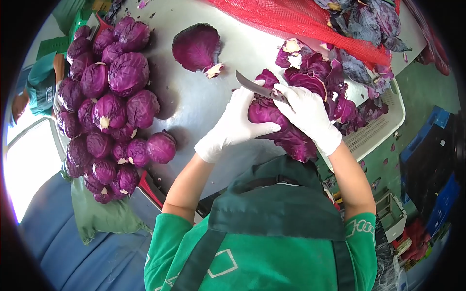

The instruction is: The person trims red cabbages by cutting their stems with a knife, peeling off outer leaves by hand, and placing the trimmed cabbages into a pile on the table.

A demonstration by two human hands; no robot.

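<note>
My left hand, in a white glove, is curved around the left side of a red cabbage, thumb pressed to its near face. My right hand, gloved too, grips a knife whose curved blade points up and left across the top of the cabbage. The handle is mostly hidden inside my fingers. Just below my right hand, loose purple leaves hang near the table edge. Cut leaves and pale stem pieces lie heaped beyond my right hand.
Several whole red cabbages are piled on the left of the metal table. A single leaf lies at the back. A red mesh bag spans the far side. A white crate holds leaf scraps. Another person stands at far left.
</note>
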